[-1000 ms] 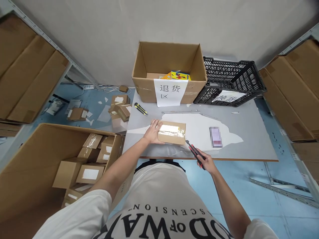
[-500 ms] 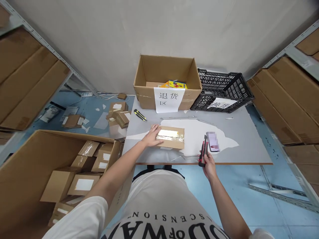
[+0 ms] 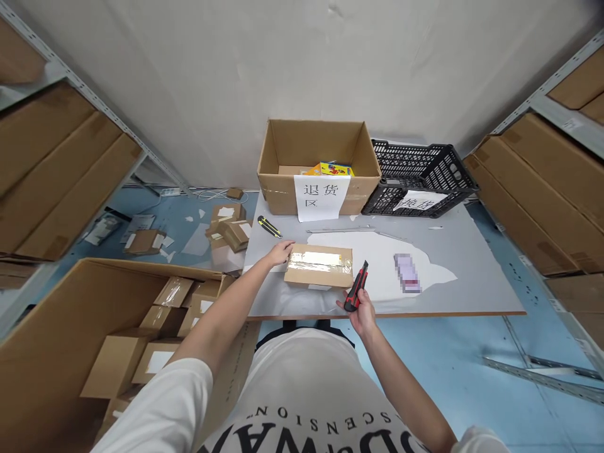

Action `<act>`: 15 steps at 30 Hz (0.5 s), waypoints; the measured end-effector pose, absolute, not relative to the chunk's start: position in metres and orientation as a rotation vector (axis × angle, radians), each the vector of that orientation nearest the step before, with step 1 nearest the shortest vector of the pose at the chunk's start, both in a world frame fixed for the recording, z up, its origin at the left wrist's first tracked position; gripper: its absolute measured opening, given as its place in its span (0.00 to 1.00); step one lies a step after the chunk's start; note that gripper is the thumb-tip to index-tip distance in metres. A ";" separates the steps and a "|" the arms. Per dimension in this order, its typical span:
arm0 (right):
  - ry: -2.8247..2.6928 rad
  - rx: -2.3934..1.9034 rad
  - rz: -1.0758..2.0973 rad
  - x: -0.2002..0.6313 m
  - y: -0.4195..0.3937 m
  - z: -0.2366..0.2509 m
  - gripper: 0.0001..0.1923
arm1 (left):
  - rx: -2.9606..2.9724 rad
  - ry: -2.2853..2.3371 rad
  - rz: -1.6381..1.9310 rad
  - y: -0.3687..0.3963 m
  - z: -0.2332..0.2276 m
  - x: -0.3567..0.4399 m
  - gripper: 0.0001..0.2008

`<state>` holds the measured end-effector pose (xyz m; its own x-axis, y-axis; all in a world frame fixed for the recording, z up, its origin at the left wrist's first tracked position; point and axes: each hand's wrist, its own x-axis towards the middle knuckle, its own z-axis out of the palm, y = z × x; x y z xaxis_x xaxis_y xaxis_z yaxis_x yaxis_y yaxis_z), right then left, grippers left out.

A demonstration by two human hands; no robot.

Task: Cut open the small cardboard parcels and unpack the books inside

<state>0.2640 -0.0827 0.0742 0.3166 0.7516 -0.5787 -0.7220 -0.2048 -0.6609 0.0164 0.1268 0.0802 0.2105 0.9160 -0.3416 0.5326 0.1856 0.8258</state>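
Right hand (image 3: 361, 309) is closed around the handle of a red-and-black snap-off utility knife (image 3: 356, 294), tip raised toward the near right corner of a small brown cardboard parcel sealed with clear glossy tape (image 3: 319, 266); the blade end sits just beside that corner, and whether it touches cannot be told. Left hand (image 3: 279, 253) rests with fingers loosely extended against the parcel's left end, steadying it without gripping anything. That parcel lies flat near the front edge of the grey-topped bench (image 3: 472, 277), partly over a white patch where the surface layer has peeled. In my judgement the parcel is light and fairly stiff, its board walls likely to dent under hard pressure; the taped top looks slick, so the bare cardboard ends and side edges offer the surer hold. Further back on the bench stand an open brown carton with a white paper sign (image 3: 319, 165) and a black plastic lattice crate, also labelled (image 3: 418, 176). A yellow-and-black utility knife (image 3: 268, 226) lies near the bench's left rear, and a small blurred pale card-like item (image 3: 407, 273) lies right of the parcel, well apart. On the floor at left, a large open carton holding more small brown boxes (image 3: 155, 314) stands close by.
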 end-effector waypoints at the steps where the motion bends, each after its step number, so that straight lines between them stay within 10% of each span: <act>1: -0.040 -1.171 1.332 0.263 -0.083 0.074 0.11 | 1.419 1.435 0.461 0.126 0.080 0.017 0.18; 15: -0.233 -1.235 1.213 0.305 -0.021 0.089 0.07 | 0.964 1.320 0.633 0.084 0.092 0.012 0.17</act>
